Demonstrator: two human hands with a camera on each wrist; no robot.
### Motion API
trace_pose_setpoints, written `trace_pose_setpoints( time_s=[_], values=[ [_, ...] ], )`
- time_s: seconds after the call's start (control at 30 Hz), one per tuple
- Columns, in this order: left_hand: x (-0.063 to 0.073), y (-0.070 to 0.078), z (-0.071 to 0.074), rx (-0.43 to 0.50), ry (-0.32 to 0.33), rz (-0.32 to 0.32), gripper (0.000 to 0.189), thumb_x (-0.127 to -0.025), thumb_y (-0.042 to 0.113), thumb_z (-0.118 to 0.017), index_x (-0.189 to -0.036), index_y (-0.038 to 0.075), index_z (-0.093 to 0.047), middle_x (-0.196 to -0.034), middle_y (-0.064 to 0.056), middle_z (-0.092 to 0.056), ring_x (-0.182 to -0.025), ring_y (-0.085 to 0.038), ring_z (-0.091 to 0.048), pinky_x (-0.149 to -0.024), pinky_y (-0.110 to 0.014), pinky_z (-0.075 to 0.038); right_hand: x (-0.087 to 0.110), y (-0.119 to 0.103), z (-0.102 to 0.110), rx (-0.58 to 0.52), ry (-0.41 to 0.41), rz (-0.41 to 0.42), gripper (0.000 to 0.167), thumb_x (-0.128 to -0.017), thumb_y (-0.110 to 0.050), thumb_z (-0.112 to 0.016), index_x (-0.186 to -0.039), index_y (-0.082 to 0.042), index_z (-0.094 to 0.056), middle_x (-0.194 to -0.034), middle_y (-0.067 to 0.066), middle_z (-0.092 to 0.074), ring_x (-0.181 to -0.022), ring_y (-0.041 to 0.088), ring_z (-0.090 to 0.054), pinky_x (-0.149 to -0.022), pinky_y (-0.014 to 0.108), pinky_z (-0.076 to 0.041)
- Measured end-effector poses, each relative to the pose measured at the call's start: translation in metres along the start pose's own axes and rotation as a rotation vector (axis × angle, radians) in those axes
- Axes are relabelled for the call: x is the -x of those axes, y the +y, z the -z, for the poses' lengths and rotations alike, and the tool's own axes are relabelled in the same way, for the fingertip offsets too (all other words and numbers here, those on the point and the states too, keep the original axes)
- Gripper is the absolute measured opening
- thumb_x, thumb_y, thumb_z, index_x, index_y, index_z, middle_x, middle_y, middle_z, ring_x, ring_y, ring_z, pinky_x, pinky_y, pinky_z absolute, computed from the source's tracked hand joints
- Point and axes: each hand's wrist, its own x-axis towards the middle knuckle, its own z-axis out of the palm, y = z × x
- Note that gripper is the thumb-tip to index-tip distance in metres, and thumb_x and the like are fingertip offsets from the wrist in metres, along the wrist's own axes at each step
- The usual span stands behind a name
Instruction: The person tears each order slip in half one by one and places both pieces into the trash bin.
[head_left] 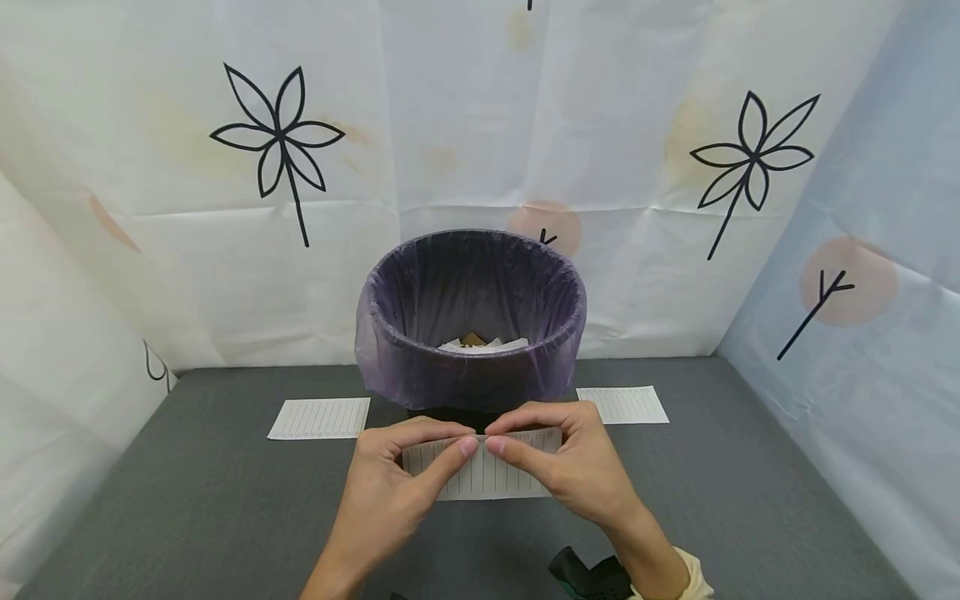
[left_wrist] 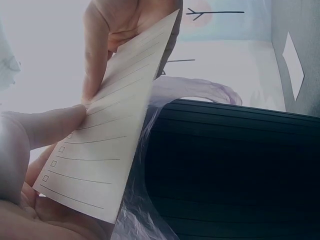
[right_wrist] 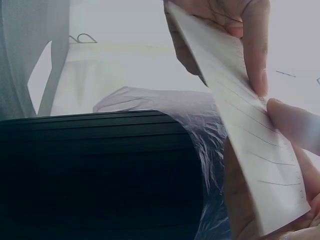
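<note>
Head view first: from where I stand, the left hand (head_left: 401,475) pinches a lined sheet (head_left: 495,479) between thumb and fingers, and the right hand (head_left: 581,462) pinches it too, the two thumb tips just beside each other at its far edge. Both wrist views show the thumbs on the ruled face, along its row of small boxes. Just beyond the hands stands a bin (head_left: 457,414) with a purple liner (head_left: 472,379), paper scraps (head_left: 487,347) inside. Another sheet (head_left: 321,419) lies beyond the left hand, to its left; one more (head_left: 626,406) lies beyond the right hand, to its right.
</note>
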Motion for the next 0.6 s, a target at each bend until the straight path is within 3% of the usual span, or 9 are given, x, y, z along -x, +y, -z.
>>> trace_pose_setpoints(
  time_s=[0.23,0.47,0.6],
  values=[
    [0.0002,-0.0006,0.0015,0.017,-0.014,-0.050,0.008,-0.090,0.005,-0.077,-0.096,0.010,-0.080,-0.091,-0.001,-0.076,-0.087,-0.017,-0.071,-0.075,-0.029,-0.056,-0.0004,-0.0012,0.0013,0.003,0.005,-0.025,0.010,-0.088,-0.001,-0.077,-0.097,-0.005,-0.079,-0.090,0.006,-0.076,-0.083,0.024,-0.071,-0.074,0.036,-0.058],
    [-0.0016,-0.0027,0.0019,0.052,-0.011,-0.176,0.012,-0.088,-0.003,-0.076,-0.095,0.005,-0.079,-0.091,-0.003,-0.075,-0.084,-0.023,-0.071,-0.071,-0.027,-0.056,-0.0004,-0.0008,0.0047,-0.036,0.002,-0.046,0.011,-0.087,0.001,-0.077,-0.097,-0.005,-0.079,-0.091,0.009,-0.076,-0.086,0.027,-0.071,-0.080,0.040,-0.057],
    [-0.0021,-0.0033,0.0021,0.057,-0.015,-0.193,0.012,-0.088,-0.004,-0.076,-0.095,0.005,-0.079,-0.092,-0.003,-0.075,-0.083,-0.023,-0.071,-0.071,-0.027,-0.056,-0.0005,0.0010,0.0057,-0.032,-0.020,-0.034,0.010,-0.089,0.000,-0.075,-0.097,-0.006,-0.079,-0.091,0.008,-0.076,-0.086,0.027,-0.071,-0.081,0.041,-0.056]
  ],
)
